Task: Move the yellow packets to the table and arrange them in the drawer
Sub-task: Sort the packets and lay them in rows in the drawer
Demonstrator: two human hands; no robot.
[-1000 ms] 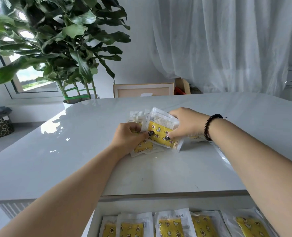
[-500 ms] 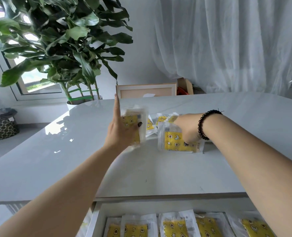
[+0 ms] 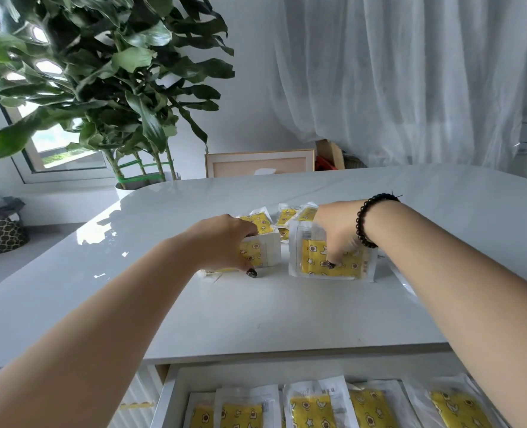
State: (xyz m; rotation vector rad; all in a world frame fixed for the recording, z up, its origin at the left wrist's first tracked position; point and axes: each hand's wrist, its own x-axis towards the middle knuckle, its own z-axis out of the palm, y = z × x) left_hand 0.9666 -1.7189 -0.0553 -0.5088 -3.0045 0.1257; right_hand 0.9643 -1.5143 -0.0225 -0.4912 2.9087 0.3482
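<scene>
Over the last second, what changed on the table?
The single bunch both hands held is now split in two. The left hand carried its stack of packets up and left, then lowered it to the table, gripping it. The right hand stood its stack upright on the table, holding it. Loose packets behind and the drawer rows stayed put.

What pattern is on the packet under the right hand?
Yellow with small fried-egg, star and moon prints, inside a clear plastic packet; the head view shows it.
</scene>
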